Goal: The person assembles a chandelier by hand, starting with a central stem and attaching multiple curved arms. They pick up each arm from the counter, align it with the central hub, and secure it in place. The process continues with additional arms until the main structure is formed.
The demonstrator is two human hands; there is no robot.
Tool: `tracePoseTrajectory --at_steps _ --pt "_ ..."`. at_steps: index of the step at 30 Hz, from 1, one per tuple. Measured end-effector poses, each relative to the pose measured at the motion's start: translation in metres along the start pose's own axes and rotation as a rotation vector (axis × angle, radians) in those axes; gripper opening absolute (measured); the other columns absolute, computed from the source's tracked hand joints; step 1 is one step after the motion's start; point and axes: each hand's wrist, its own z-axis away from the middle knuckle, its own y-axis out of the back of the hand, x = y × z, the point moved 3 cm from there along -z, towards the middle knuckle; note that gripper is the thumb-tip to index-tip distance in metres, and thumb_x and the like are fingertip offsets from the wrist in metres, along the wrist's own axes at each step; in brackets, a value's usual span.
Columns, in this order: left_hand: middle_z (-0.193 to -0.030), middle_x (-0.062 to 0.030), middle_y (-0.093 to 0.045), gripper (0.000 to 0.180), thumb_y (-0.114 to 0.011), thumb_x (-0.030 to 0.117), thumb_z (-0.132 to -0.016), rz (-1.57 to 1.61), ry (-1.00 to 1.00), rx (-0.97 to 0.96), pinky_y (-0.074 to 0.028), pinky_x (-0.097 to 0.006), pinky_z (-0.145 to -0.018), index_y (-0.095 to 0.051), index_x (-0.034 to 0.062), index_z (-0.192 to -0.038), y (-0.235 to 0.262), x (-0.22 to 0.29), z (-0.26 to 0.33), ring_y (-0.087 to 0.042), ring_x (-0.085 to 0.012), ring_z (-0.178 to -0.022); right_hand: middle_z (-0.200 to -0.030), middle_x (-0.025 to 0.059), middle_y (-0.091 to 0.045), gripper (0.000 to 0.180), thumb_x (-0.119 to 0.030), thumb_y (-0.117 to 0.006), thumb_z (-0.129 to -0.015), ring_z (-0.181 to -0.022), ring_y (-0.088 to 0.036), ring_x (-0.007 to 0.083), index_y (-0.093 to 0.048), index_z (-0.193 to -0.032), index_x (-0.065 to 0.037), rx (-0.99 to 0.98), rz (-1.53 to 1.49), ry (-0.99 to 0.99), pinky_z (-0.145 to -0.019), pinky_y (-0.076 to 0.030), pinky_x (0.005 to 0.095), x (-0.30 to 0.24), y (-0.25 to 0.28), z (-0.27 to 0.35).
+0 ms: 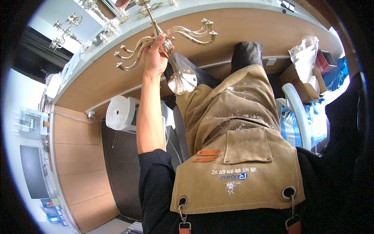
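Left hand (156, 56) grips a silver candelabra (167, 43).

Fingers are wrapped tight around its central stem, holding it above the tan apron (233, 156), beside the wooden desk (253, 31). The right hand is out of sight.

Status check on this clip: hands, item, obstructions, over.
Left hand gripping brass candelabra at its stem, base toward the apron. Right hand out of view. More candelabra on the bench edge nearby.

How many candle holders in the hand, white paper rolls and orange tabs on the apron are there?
Candle holder in the left hand: 1
White paper roll: 1
Orange tabs: 2
Total: 4
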Motion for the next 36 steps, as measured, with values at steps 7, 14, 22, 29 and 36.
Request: tracePoseTrajectory --at_steps 7,14,22,29,36 --pt "-0.102 -0.0074 -0.071 0.03 -0.08 0.018 -0.084 -0.011 -0.025 0.009 -0.057 -0.037 -0.066 -0.065 0.0103 -0.109 0.0 0.001 0.0 -0.067 -0.0165 -0.085 -0.088 0.0137 -0.071 0.047 -0.034 -0.073 -0.084 -0.077 -0.07 0.0238 -0.064 -0.118 -0.002 -0.069 0.001 -0.004 -0.065 -0.057 0.0331 0.001 0.005 -0.009" --pt "-0.102 -0.0073 -0.071 0.03 -0.079 0.018 -0.085 0.009 -0.023 0.006 -0.057 -0.036 -0.066 -0.065 0.0106 -0.11 0.002 -0.001 -0.002 -0.066 -0.0156 -0.084 -0.088 0.0134 -0.071 0.047 -0.035 -0.073 -0.085 -0.076 -0.071 0.0234 -0.065 -0.118 -0.003 -0.114 -0.004 -0.002 -0.063 -0.057 0.0331 0.004 0.008 -0.016" --pt "-0.102 -0.0071 -0.071 0.031 -0.079 0.018 -0.085 0.019 -0.037 -0.024 -0.057 -0.035 -0.066 -0.065 0.0097 -0.112 0.0 0.0 -0.001 -0.065 -0.0136 -0.084 -0.087 0.013 -0.071 0.046 -0.036 -0.073 -0.086 -0.074 -0.071 0.023 -0.065 -0.117 -0.004 -0.149 0.007 0.001 -0.061 -0.058 0.0331 0.008 0.013 -0.022" --pt "-0.102 -0.0057 -0.071 0.032 -0.08 0.019 -0.085 0.004 -0.029 -0.006 -0.057 -0.035 -0.066 -0.065 0.0101 -0.112 0.002 0.001 -0.001 -0.066 -0.0144 -0.084 -0.086 0.0127 -0.07 0.045 -0.037 -0.073 -0.087 -0.072 -0.071 0.0226 -0.065 -0.117 -0.005 -0.105 0.007 0.035 -0.059 -0.058 0.0331 -0.007 0.016 -0.008" --pt "-0.102 -0.0064 -0.071 0.028 -0.079 0.017 -0.086 0.002 -0.033 0.003 -0.057 -0.036 -0.065 -0.065 0.0093 -0.109 -0.002 0.001 0.001 -0.067 -0.0156 -0.083 -0.061 0.0117 -0.065 0.065 -0.063 -0.055 -0.091 -0.059 -0.069 0.0234 -0.071 -0.076 -0.002 0.367 0.077 -0.138 -0.055 -0.057 0.0335 -0.021 0.001 0.031"
